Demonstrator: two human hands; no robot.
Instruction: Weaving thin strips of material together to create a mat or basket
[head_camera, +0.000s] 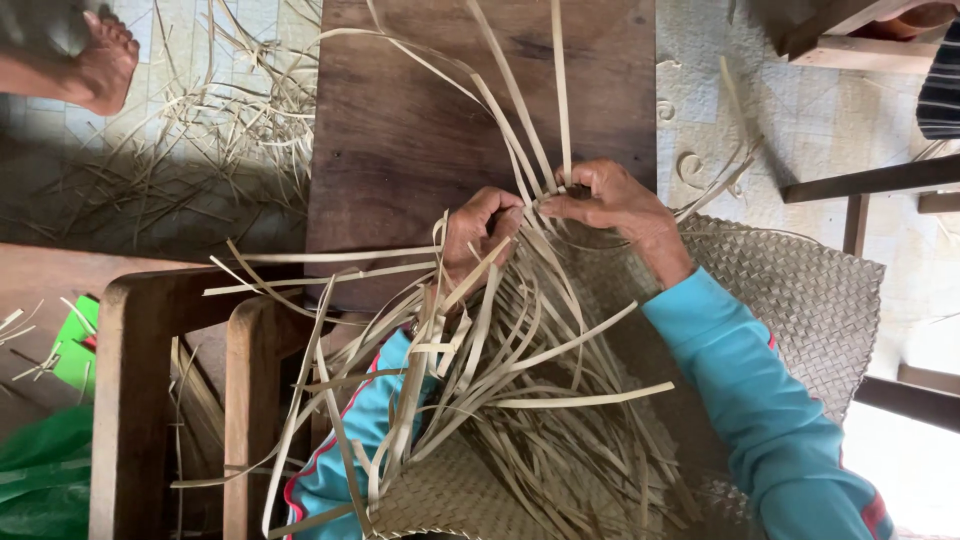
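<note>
1. Strips (500, 330) are gripped by both hands over the mat (800, 290); the left hand (482, 232) is closed on a bundle.
2. One upright strip is pinched by the right hand (610, 200); the table (400, 120) lies beneath.

woven mat (800, 290): pale straw tan, tight diagonal criss-cross weave
loose strips (520, 350): light beige-yellow, plain; a few darker tan in shadow
sleeves (750, 400): bright turquoise blue, thin red piping at the seams
table top (400, 120): dark brown wood, visible grain, duller patches
chair frame (130, 400): mid reddish-brown wood
floor (800, 110): pale grey-white with faint curled relief pattern on the right; light tiles with a square grid at left
scraps on floor (200, 130): dry straw yellow
plastic at lower left (45, 470): vivid green
cloth at top right (940, 90): dark navy with thin pale stripes
</note>
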